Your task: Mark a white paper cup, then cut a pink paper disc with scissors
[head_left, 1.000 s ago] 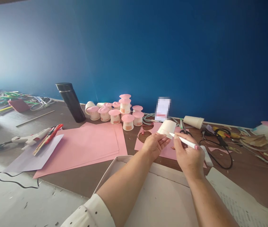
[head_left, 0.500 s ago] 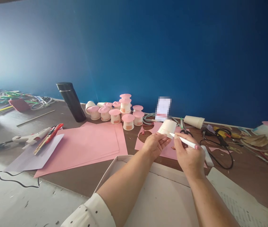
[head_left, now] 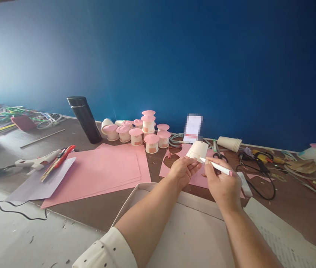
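A white paper cup (head_left: 198,149), tilted and upside down, is held at its rim by my left hand (head_left: 182,171). Faint outlines are drawn on its side near the rim. My right hand (head_left: 223,184) grips a white marker (head_left: 218,166) with a pink end; its tip meets the cup's side or is very close to it. Below and behind the cup lies a pink paper sheet (head_left: 199,180) with a round hole cut in it. Scissors (head_left: 219,157) are partly hidden behind my right hand.
Cup houses with pink paper roofs (head_left: 151,138) stand by the wall, beside a black bottle (head_left: 84,119). Pink sheets (head_left: 105,167), a glue gun (head_left: 39,162) and a red cutter (head_left: 59,162) lie left. Stacked cups (head_left: 229,143) and a power strip (head_left: 244,184) are right. A box lid (head_left: 191,230) sits in front.
The marker tip has shifted very slightly along the cup near its rim. Both hands keep their hold, and the view has moved a touch.
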Demonstrator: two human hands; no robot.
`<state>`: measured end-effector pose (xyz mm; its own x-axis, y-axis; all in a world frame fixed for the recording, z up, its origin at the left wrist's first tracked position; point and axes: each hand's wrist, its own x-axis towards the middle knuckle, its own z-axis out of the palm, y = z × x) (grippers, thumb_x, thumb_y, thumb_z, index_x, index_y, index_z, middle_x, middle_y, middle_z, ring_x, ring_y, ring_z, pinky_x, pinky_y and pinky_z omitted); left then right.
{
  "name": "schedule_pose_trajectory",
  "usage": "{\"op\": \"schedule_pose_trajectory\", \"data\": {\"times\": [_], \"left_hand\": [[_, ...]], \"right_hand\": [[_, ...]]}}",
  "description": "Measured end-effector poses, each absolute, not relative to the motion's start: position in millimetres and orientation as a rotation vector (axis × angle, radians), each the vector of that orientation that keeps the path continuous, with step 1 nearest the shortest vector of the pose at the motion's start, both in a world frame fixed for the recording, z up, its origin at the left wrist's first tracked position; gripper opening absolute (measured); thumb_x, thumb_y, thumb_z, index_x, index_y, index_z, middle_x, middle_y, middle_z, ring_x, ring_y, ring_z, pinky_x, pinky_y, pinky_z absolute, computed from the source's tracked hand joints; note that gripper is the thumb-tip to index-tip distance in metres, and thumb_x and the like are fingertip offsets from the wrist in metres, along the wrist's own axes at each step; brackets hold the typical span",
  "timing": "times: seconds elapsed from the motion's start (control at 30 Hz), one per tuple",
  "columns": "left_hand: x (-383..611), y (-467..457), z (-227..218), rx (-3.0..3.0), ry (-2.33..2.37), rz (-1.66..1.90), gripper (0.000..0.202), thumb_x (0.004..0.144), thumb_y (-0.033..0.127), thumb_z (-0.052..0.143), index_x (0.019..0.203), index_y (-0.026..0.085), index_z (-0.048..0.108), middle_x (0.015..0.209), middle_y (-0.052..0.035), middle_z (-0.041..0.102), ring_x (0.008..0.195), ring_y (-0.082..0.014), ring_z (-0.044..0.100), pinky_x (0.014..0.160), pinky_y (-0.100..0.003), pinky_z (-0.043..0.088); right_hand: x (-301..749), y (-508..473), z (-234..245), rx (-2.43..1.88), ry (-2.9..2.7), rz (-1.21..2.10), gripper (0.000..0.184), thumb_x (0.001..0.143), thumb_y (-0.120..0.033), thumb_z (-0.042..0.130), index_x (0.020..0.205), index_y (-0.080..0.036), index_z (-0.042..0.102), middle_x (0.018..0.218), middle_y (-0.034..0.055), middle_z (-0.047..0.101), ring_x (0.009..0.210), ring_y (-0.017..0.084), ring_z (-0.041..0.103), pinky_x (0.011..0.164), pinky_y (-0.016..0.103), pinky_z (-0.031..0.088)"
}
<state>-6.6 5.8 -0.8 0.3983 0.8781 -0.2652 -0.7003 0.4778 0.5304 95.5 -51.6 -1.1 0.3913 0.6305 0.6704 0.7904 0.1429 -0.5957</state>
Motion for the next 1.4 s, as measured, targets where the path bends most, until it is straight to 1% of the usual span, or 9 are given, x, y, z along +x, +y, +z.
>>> {"op": "schedule_pose_trajectory", "data": {"times": [0.2,0.5,0.77,0.97,1.13,1.2,1.3,1.37,1.4], "left_hand": [[-7,5,1,0.339,0.573,1.030,0.008,0.075,0.000,0.061,0.078,0.008,0.062,0.077,-0.0095,0.068,0.070,-0.0127,0.066,0.084,-0.028,0.056],[-8,6,2,0.324,0.578,1.018,0.012,0.076,0.000,0.059,0.084,0.007,0.063,0.079,-0.0107,0.069,0.070,-0.0127,0.066,0.081,-0.026,0.056],[-7,6,0,0.338,0.560,1.029,0.012,0.076,0.001,0.059,0.085,0.007,0.064,0.079,-0.0103,0.069,0.070,-0.0119,0.065,0.079,-0.024,0.056],[-6,8,-5,0.338,0.561,1.036,0.013,0.075,0.000,0.059,0.085,0.008,0.063,0.081,-0.0101,0.069,0.069,-0.0117,0.065,0.079,-0.025,0.055],[-6,7,-4,0.338,0.552,1.047,0.013,0.076,0.000,0.058,0.085,0.008,0.062,0.083,-0.0100,0.069,0.070,-0.0116,0.066,0.079,-0.024,0.055],[-6,8,-4,0.331,0.542,1.065,0.014,0.077,0.000,0.058,0.087,0.008,0.062,0.085,-0.0103,0.069,0.073,-0.0122,0.066,0.082,-0.025,0.055],[-6,9,-5,0.290,0.547,1.083,0.015,0.076,0.001,0.060,0.088,0.010,0.061,0.089,-0.0102,0.069,0.077,-0.0133,0.068,0.083,-0.026,0.055],[-6,9,-5,0.287,0.508,1.083,0.018,0.075,0.002,0.062,0.090,0.011,0.061,0.092,-0.0097,0.069,0.080,-0.0135,0.068,0.083,-0.026,0.056],[-6,8,-5,0.293,0.506,1.074,0.018,0.075,0.001,0.063,0.090,0.011,0.060,0.092,-0.0100,0.069,0.079,-0.0140,0.068,0.082,-0.026,0.056]], "right_hand": [[95,-52,-2,-1.559,-1.320,-0.181,0.023,0.084,-0.036,0.057,0.090,-0.019,0.072,0.078,0.0067,0.074,0.076,0.022,0.070,0.069,0.029,0.052],[94,-52,-3,-1.551,-1.335,-0.192,0.024,0.083,-0.035,0.056,0.091,-0.018,0.071,0.079,0.0084,0.074,0.076,0.024,0.070,0.070,0.032,0.053],[92,-54,-1,-1.555,-1.350,-0.163,0.021,0.084,-0.036,0.057,0.086,-0.020,0.071,0.070,0.0051,0.072,0.066,0.020,0.069,0.065,0.029,0.051],[92,-53,-1,-1.557,-1.384,-0.166,0.022,0.084,-0.036,0.057,0.086,-0.019,0.070,0.073,0.0068,0.073,0.071,0.022,0.069,0.068,0.030,0.051],[91,-54,-1,-1.550,-1.361,-0.136,0.023,0.084,-0.037,0.057,0.086,-0.019,0.071,0.074,0.0069,0.072,0.068,0.022,0.068,0.065,0.031,0.052],[89,-56,3,-1.496,-1.309,-0.090,0.024,0.085,-0.039,0.058,0.090,-0.019,0.071,0.076,0.0067,0.072,0.065,0.020,0.068,0.062,0.030,0.052],[89,-58,9,-1.388,-1.139,-0.020,0.035,0.087,-0.043,0.055,0.108,-0.018,0.068,0.082,0.0080,0.072,0.059,0.017,0.065,0.055,0.029,0.052],[92,-55,10,-1.357,-1.038,0.048,0.041,0.090,-0.045,0.052,0.119,-0.019,0.063,0.083,0.0071,0.071,0.054,0.014,0.062,0.056,0.029,0.053],[96,-52,8,-1.345,-0.983,0.102,0.043,0.089,-0.046,0.052,0.121,-0.020,0.062,0.085,0.0073,0.071,0.055,0.014,0.062,0.056,0.030,0.054]]}}
